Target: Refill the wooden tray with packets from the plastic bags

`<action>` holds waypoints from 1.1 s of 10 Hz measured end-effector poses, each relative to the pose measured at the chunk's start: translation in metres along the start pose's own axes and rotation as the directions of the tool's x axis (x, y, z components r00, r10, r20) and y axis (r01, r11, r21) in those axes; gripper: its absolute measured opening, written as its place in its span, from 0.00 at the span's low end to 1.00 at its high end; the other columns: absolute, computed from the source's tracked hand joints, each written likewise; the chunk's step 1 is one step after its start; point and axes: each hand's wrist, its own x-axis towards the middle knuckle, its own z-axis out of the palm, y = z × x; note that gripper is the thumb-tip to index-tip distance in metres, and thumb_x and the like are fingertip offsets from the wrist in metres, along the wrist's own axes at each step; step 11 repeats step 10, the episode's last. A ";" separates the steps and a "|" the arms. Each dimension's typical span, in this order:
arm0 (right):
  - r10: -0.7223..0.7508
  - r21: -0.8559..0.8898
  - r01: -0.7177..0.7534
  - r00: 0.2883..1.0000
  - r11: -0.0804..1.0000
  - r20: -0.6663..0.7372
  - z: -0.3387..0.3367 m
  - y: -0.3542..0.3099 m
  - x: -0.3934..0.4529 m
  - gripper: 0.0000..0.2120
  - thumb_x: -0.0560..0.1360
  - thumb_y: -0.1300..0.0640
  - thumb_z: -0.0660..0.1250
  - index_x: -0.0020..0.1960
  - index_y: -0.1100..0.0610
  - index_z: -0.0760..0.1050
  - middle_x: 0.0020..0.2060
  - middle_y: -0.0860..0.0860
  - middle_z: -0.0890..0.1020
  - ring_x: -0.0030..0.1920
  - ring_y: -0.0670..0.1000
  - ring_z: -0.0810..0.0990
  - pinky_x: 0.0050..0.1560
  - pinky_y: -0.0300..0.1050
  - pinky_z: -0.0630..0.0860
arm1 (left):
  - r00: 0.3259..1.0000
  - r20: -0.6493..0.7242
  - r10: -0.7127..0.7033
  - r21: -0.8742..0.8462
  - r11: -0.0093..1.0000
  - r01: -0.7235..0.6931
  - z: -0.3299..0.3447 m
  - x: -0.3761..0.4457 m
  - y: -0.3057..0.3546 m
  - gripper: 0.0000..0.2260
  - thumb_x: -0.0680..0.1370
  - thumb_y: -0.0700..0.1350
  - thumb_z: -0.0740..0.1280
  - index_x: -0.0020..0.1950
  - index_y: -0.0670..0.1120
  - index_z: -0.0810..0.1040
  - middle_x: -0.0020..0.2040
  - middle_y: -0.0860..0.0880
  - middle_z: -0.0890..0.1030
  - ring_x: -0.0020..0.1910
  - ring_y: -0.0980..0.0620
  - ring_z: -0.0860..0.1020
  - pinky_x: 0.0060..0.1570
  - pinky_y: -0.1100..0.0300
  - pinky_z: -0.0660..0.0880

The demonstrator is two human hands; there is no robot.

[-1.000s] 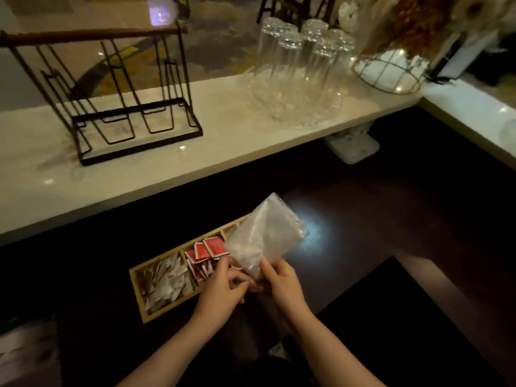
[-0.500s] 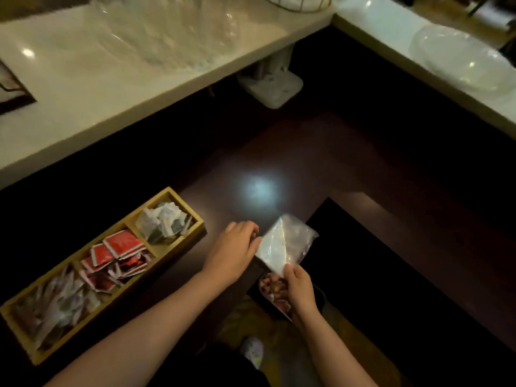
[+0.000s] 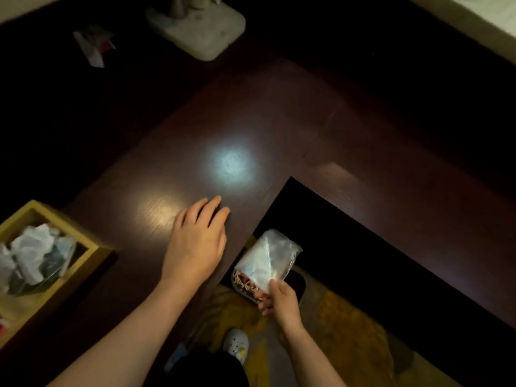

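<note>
My right hand (image 3: 280,301) pinches a clear, seemingly empty plastic bag (image 3: 266,261) by its lower edge, holding it below the counter's inner corner, over a small bin (image 3: 245,286) with litter inside. My left hand (image 3: 196,244) lies flat, fingers straight, on the dark wooden counter (image 3: 223,121) near its edge. The wooden tray (image 3: 92,251) sits at the left edge of view; its visible end compartment holds pale crumpled packets (image 3: 33,252). The other compartments are out of view.
A loose packet or wrapper (image 3: 93,44) lies at the far left of the counter, beside a white stand base (image 3: 201,29). A pale ledge (image 3: 474,20) runs along the upper right. Below the counter I see yellow patterned floor (image 3: 349,339) and a white shoe (image 3: 237,344).
My view has tilted down and to the right. My left hand let go of the bag and came down on the counter. My right hand lowered the bag below the counter edge, over the bin.
</note>
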 end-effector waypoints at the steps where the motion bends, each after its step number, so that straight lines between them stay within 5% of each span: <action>1: 0.108 0.082 -0.106 0.994 0.991 -0.030 0.002 0.019 0.032 0.12 0.83 0.57 0.53 0.47 0.61 0.72 0.30 0.54 0.80 0.23 0.48 0.74 0.23 0.40 0.69 | 1.000 0.014 -0.006 0.024 1.000 0.005 -0.001 0.000 0.001 0.15 0.77 0.45 0.62 0.64 0.48 0.73 0.67 0.47 0.73 0.67 0.45 0.68 0.64 0.48 0.66; 3: 0.369 0.207 -0.353 0.928 0.912 -0.044 0.008 0.062 0.096 0.18 0.82 0.53 0.53 0.53 0.66 0.75 0.27 0.54 0.81 0.20 0.48 0.74 0.22 0.38 0.66 | 1.000 0.013 0.003 0.083 0.997 -0.004 -0.002 -0.001 0.001 0.16 0.77 0.46 0.57 0.65 0.48 0.73 0.68 0.47 0.72 0.66 0.45 0.69 0.63 0.49 0.64; 4: 0.441 0.245 -0.415 0.895 0.876 -0.061 0.004 0.074 0.112 0.22 0.83 0.50 0.49 0.45 0.64 0.75 0.30 0.55 0.79 0.23 0.50 0.74 0.25 0.38 0.66 | 1.000 -0.005 0.004 0.083 0.997 -0.004 -0.001 -0.001 0.002 0.17 0.77 0.46 0.57 0.64 0.47 0.73 0.68 0.46 0.73 0.65 0.44 0.69 0.62 0.48 0.64; 5: 0.469 0.253 -0.438 0.880 0.863 -0.076 -0.004 0.085 0.117 0.24 0.82 0.45 0.49 0.49 0.63 0.75 0.27 0.55 0.81 0.28 0.53 0.75 0.31 0.40 0.66 | 1.000 -0.021 0.009 0.076 0.997 -0.008 -0.001 -0.001 0.003 0.17 0.77 0.46 0.57 0.64 0.47 0.73 0.68 0.46 0.73 0.66 0.44 0.69 0.62 0.47 0.65; 6: 0.437 0.228 -0.407 0.894 0.884 -0.100 -0.013 0.093 0.118 0.24 0.81 0.45 0.53 0.53 0.64 0.76 0.26 0.55 0.82 0.24 0.52 0.77 0.26 0.37 0.67 | 0.999 -0.033 0.015 0.077 0.997 -0.012 -0.001 -0.002 0.003 0.17 0.77 0.46 0.57 0.64 0.47 0.73 0.68 0.46 0.73 0.66 0.44 0.69 0.62 0.47 0.65; 8: 0.250 0.073 -0.241 0.950 0.968 -0.188 -0.040 0.050 0.086 0.13 0.80 0.57 0.58 0.49 0.63 0.78 0.28 0.53 0.81 0.22 0.47 0.76 0.22 0.38 0.67 | 1.000 -0.020 0.018 0.079 0.997 -0.016 -0.002 -0.002 0.004 0.17 0.77 0.46 0.56 0.64 0.47 0.72 0.68 0.46 0.72 0.66 0.44 0.69 0.63 0.47 0.66; 9: -0.053 0.052 0.063 0.981 0.997 -0.187 -0.049 -0.016 0.040 0.10 0.79 0.63 0.59 0.55 0.65 0.76 0.32 0.53 0.80 0.24 0.43 0.77 0.23 0.34 0.70 | 1.000 -0.012 0.017 0.076 0.997 -0.016 -0.005 -0.002 0.004 0.17 0.77 0.46 0.56 0.64 0.47 0.73 0.68 0.46 0.72 0.66 0.44 0.69 0.62 0.46 0.67; 10: -0.495 0.308 0.529 0.849 0.791 -0.185 -0.054 -0.102 -0.042 0.07 0.74 0.63 0.63 0.47 0.57 0.79 0.33 0.50 0.80 0.31 0.46 0.75 0.30 0.34 0.72 | 1.000 -0.017 0.011 0.077 0.997 -0.010 -0.006 -0.002 0.004 0.17 0.77 0.47 0.56 0.64 0.47 0.73 0.68 0.46 0.73 0.66 0.44 0.69 0.63 0.47 0.67; 11: -0.495 0.308 0.529 0.849 0.791 -0.185 -0.054 -0.102 -0.042 0.07 0.74 0.63 0.63 0.47 0.57 0.79 0.33 0.50 0.80 0.31 0.46 0.75 0.30 0.34 0.72 | 1.000 -0.017 0.011 0.077 0.997 -0.010 -0.006 -0.002 0.004 0.17 0.77 0.47 0.56 0.64 0.47 0.73 0.68 0.46 0.73 0.66 0.44 0.69 0.63 0.47 0.67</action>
